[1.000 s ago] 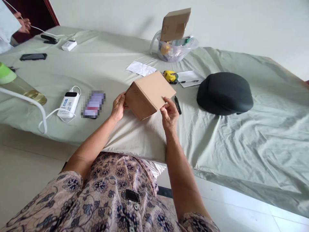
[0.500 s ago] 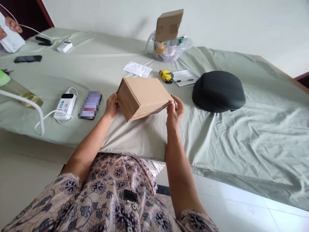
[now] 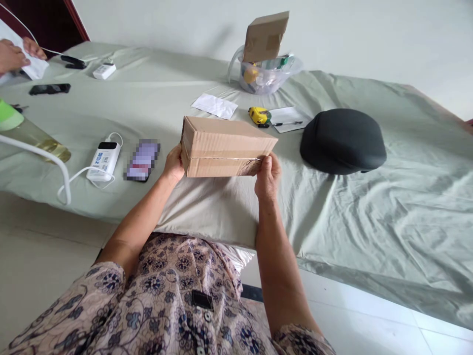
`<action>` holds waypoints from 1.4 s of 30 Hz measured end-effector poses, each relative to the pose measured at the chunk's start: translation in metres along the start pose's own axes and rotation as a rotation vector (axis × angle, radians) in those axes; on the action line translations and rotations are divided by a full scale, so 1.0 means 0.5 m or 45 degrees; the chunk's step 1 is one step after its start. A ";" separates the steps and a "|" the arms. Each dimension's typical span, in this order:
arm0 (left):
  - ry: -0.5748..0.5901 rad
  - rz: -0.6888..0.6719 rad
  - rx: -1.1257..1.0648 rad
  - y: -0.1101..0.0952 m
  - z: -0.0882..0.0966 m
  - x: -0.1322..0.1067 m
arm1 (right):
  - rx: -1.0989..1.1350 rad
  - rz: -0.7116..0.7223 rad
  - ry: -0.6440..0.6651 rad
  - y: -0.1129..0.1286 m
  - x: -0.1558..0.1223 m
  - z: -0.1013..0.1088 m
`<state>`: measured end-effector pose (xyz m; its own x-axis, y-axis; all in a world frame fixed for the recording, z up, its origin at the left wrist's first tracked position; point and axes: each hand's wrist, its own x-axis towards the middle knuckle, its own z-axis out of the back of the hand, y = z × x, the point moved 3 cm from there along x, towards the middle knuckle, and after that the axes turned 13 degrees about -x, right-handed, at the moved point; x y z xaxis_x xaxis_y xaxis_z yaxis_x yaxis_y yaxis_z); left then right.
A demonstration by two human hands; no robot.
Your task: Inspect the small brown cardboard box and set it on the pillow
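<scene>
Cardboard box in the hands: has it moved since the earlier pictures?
Yes. Against the yellow tape measure, the box has turned, a seamed long side now facing the camera, its right end reaching farther right.

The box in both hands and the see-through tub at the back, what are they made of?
The box is probably cardboard, brown and mostly matte: faint ridges line its side. The tub looks like clear plastic, maybe smooth: a yellow thing inside shows through its wall.
</scene>
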<state>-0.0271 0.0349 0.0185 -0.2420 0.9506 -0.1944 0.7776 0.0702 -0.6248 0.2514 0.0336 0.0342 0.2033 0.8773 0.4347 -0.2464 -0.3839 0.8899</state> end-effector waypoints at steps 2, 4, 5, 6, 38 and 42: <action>-0.029 0.004 -0.044 -0.004 -0.004 -0.009 | 0.043 0.044 0.018 0.011 -0.003 -0.002; -0.050 -0.002 -0.060 -0.008 -0.006 -0.013 | 0.093 0.090 0.089 0.021 -0.006 -0.006; -0.055 -0.005 -0.064 -0.009 -0.005 -0.013 | 0.109 0.112 0.135 0.024 -0.007 -0.008; -0.054 -0.009 -0.064 -0.011 -0.005 -0.011 | 0.113 0.129 0.180 0.026 -0.008 -0.011; 0.377 -0.772 0.927 0.004 -0.045 -0.065 | -0.627 0.183 -0.205 0.003 -0.036 -0.025; 0.189 -0.846 1.056 0.036 -0.055 -0.092 | -0.714 0.094 -0.238 -0.006 -0.046 -0.055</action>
<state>0.0140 0.0009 0.0367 -0.3549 0.8289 0.4325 -0.1342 0.4126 -0.9010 0.2213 0.0226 0.0179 0.3176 0.7688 0.5550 -0.7189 -0.1864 0.6697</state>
